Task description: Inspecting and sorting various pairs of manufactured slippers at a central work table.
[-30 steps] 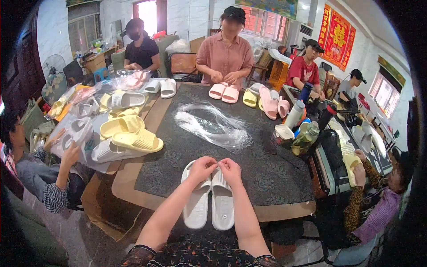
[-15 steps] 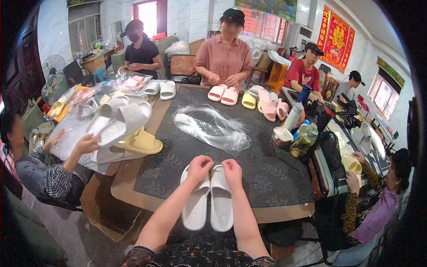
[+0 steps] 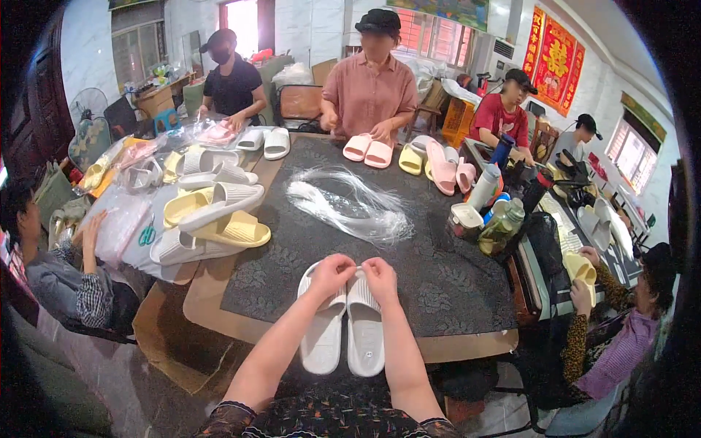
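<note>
Over white slippers (image 3: 321, 342), left hand (image 3: 334, 276) and right hand (image 3: 379, 280) pinch closed; a greenish bottle (image 3: 499, 232) has indistinct contents.

Pale marbled walls (image 3: 310, 33) stand beyond the grip. A dark panelled door (image 3: 35, 98) is located far left of it; a bright window (image 3: 632, 155), far right.

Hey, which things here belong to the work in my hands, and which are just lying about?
Seemingly part of it:
Pale slippers, beneath your left hand and right hand
Probably the clear strands, loosely bundled beyond them

Seemingly just lying about:
White flask
Greenish bottle
Small tub
Electric fan
</note>
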A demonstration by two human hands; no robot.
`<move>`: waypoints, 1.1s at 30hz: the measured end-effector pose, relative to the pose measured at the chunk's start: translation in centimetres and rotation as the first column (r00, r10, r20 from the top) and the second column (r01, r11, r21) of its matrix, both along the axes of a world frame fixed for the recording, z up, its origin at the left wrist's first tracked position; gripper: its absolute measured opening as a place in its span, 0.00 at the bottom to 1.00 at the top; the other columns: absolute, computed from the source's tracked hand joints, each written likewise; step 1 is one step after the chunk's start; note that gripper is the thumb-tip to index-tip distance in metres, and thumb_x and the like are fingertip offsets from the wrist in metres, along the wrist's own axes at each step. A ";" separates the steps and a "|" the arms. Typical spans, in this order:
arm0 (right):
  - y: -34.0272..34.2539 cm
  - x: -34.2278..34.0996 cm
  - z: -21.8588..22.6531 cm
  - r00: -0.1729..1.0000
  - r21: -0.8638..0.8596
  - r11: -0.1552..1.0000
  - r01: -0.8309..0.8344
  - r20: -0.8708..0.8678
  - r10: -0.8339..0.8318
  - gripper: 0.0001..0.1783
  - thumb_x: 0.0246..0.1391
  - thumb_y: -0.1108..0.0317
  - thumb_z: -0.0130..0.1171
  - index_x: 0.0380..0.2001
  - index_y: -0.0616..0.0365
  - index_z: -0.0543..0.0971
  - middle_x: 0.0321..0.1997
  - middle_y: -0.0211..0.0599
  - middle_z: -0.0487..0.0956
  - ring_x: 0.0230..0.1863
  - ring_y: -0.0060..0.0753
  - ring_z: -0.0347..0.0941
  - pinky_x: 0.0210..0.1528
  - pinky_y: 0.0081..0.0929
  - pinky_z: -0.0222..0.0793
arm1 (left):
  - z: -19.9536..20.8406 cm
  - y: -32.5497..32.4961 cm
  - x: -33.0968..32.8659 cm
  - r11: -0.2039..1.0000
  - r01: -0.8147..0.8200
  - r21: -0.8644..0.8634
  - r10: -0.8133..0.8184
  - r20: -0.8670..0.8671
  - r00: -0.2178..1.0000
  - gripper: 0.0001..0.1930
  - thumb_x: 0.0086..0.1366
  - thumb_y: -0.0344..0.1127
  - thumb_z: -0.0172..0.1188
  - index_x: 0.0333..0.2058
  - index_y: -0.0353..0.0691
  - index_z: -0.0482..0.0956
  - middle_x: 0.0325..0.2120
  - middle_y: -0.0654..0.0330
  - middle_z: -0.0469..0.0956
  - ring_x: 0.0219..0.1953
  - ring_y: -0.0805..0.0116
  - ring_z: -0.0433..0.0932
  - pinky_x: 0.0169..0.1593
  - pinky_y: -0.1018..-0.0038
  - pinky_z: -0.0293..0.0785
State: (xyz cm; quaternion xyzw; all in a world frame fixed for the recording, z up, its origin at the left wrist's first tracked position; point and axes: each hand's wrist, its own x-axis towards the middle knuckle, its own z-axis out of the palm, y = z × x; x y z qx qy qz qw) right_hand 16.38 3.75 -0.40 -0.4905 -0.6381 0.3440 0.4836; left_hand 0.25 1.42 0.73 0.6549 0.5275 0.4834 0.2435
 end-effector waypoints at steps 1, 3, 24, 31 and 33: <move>0.0 -0.1 0.0 0.989 -0.008 0.999 0.038 -0.146 -0.039 0.09 0.54 0.64 0.59 0.31 0.60 0.78 0.23 0.30 0.78 0.26 0.17 0.71 0.31 0.22 0.67 | 0.0 0.1 0.2 0.998 -0.061 -0.003 0.061 0.122 0.991 0.07 0.55 0.35 0.63 0.31 0.38 0.81 0.26 0.59 0.79 0.27 0.70 0.77 0.33 0.74 0.74; 0.0 -0.1 0.1 0.987 -0.009 0.998 0.058 -0.153 -0.058 0.09 0.54 0.66 0.59 0.31 0.61 0.78 0.23 0.29 0.77 0.26 0.17 0.70 0.30 0.20 0.66 | 0.0 0.2 0.0 0.997 -0.070 -0.021 0.072 0.155 0.985 0.07 0.55 0.35 0.64 0.31 0.38 0.81 0.26 0.60 0.79 0.27 0.71 0.77 0.33 0.75 0.74; 0.3 0.0 -0.5 0.988 -0.013 0.999 0.038 -0.147 -0.039 0.10 0.52 0.62 0.61 0.31 0.58 0.79 0.20 0.29 0.75 0.22 0.18 0.67 0.28 0.22 0.64 | -0.8 0.5 -0.2 0.998 -0.039 -0.040 0.047 0.230 0.972 0.08 0.56 0.34 0.63 0.33 0.37 0.80 0.26 0.62 0.79 0.28 0.75 0.76 0.34 0.77 0.73; 0.1 0.4 -0.3 0.979 0.002 0.998 0.064 -0.195 -0.062 0.10 0.54 0.64 0.60 0.31 0.60 0.78 0.22 0.27 0.77 0.24 0.17 0.69 0.29 0.21 0.65 | 0.0 0.0 0.2 0.999 -0.030 -0.038 0.036 0.169 0.985 0.07 0.55 0.33 0.64 0.31 0.37 0.81 0.27 0.60 0.79 0.28 0.75 0.76 0.34 0.76 0.73; 0.1 0.2 -0.1 0.984 -0.008 1.000 0.008 -0.179 -0.010 0.10 0.54 0.64 0.60 0.31 0.60 0.78 0.22 0.28 0.77 0.24 0.16 0.69 0.29 0.21 0.66 | 0.5 -0.1 0.1 0.998 -0.045 -0.036 0.052 0.234 0.971 0.08 0.54 0.34 0.64 0.30 0.36 0.81 0.25 0.59 0.78 0.26 0.73 0.76 0.32 0.76 0.73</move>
